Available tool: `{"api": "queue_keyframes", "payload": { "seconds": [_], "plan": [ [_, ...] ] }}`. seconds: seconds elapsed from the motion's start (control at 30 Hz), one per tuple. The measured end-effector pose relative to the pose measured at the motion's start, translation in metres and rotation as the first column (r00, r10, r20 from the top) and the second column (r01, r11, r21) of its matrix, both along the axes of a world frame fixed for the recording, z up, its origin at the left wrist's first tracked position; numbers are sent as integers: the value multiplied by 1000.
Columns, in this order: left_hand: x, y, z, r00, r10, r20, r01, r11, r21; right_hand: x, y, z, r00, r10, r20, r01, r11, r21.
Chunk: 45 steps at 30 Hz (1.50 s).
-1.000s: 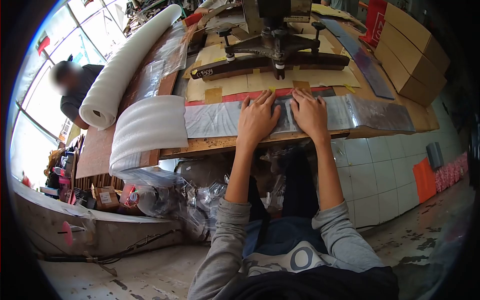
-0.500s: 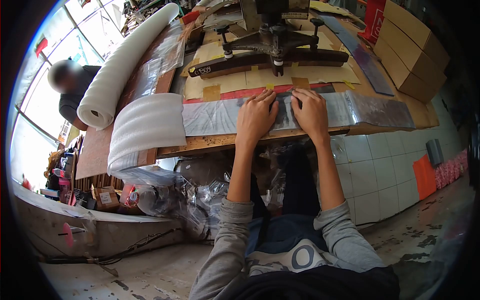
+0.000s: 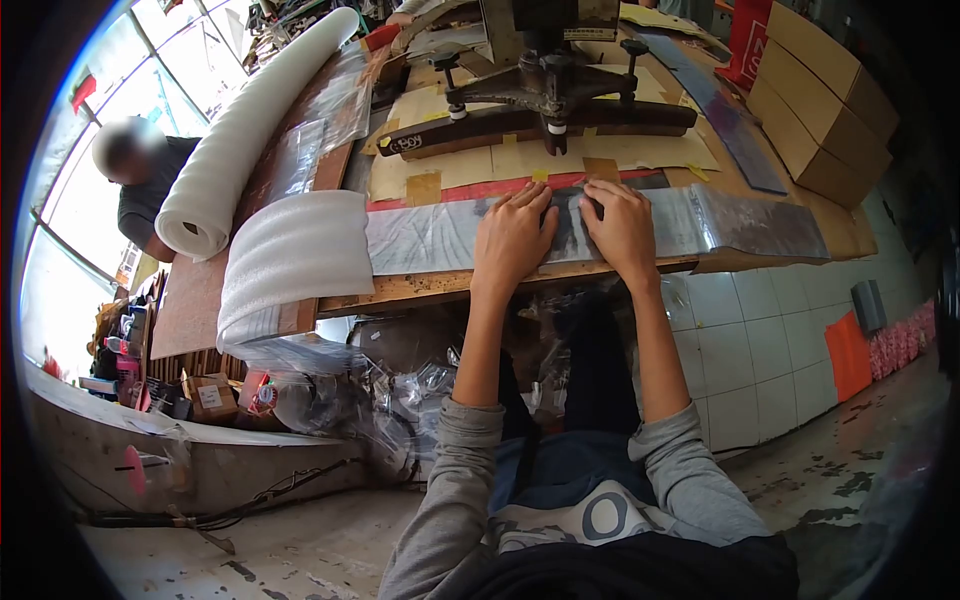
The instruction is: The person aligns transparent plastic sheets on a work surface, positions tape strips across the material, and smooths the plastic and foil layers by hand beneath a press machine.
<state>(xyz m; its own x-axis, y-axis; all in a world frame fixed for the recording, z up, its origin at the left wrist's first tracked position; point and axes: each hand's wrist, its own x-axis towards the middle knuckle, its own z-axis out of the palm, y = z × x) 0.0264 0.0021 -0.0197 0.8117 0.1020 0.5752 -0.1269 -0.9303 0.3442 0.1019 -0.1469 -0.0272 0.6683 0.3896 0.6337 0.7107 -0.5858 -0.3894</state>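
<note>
My left hand (image 3: 513,235) lies palm down on a long strip of clear plastic film (image 3: 425,238) along the table's front edge. To its right my right hand (image 3: 620,226) rests on the same strip, fingers spread a little, fingertips at the far edge by a red strip (image 3: 465,190). Neither hand is wrapped round anything. Beyond the fingertips a dark metal press bar (image 3: 640,122) hangs over a pale yellow board (image 3: 510,160) with tape pieces. White foam sheet (image 3: 300,245) covers the strip's left end.
A big white foam roll (image 3: 255,135) lies at the left, with a person (image 3: 145,180) behind it. Cardboard boxes (image 3: 820,110) stand at the right of the table. Crumpled plastic (image 3: 400,400) is below the table, left of my legs.
My hands have hardly moved on the strip. The view has tilted slightly, and the person at the left has shifted a little.
</note>
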Motion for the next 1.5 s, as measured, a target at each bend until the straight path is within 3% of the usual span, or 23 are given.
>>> {"api": "queue_keyframes", "payload": {
  "seconds": [0.13, 0.23, 0.43, 0.53, 0.63, 0.73, 0.83, 0.9, 0.93, 1.0, 1.03, 1.13, 1.23, 1.33, 1.43, 1.5],
  "plan": [
    [-13, 2, 1, 995, -100, -4, 99, 987, 125, 3, -1, -1, 1000, 26, -7, -26, 1000, 1],
    [-30, 4, 10, 965, -217, -144, 243, 949, 201, 4, -3, -2, 999, 49, -9, -48, 999, 22],
    [-35, 6, 9, 938, -288, -191, 312, 943, 113, 7, -3, -6, 997, 68, -40, -65, 994, 85],
    [-33, 7, 7, 916, -344, -206, 345, 938, -33, 6, -4, -4, 995, 85, -50, -79, 991, 112],
    [-29, 7, 4, 917, -391, -81, 386, 920, -62, 8, -5, -1, 990, 125, -60, -113, 978, 174],
    [-30, 7, 7, 902, -431, -34, 410, 878, -247, 13, -8, 4, 966, 215, -142, -172, 949, 265],
    [-44, 8, 26, 894, -447, -18, 378, 777, -503, 17, -10, 11, 924, 260, -279, -176, 940, 292],
    [-43, 12, 19, 852, -510, 117, 486, 687, -540, 24, -9, 11, 910, 265, -318, -172, 941, 291],
    [-44, 13, 17, 824, -536, 184, 538, 638, -551, 30, -8, 10, 911, 264, -317, -183, 947, 263],
    [-47, 16, 19, 801, -589, 104, 536, 630, -563, 44, -5, 10, 914, 259, -313, -201, 958, 206],
    [-48, 17, 21, 786, -615, 64, 534, 624, -570, 54, -1, 13, 919, 201, -340, -181, 979, 92],
    [-46, 18, 23, 770, -638, -16, 514, 634, -578, 84, 13, 12, 978, 127, -165, -153, 976, -156],
    [-45, 17, 21, 778, -628, -7, 511, 639, -575, 99, 23, 10, 971, 111, -213, -165, 953, -256],
    [-46, 17, 22, 782, -622, -25, 501, 652, -569, 98, 26, 5, 995, 95, 5, -89, 948, -307],
    [-45, 17, 22, 782, -623, -40, 494, 657, -570, 109, 29, 19, 917, 95, -387, -242, 904, -352],
    [-44, 16, 18, 785, -619, -21, 504, 658, -559, 109, 31, 18, 913, 63, -403, -215, 914, -343]
  ]
}}
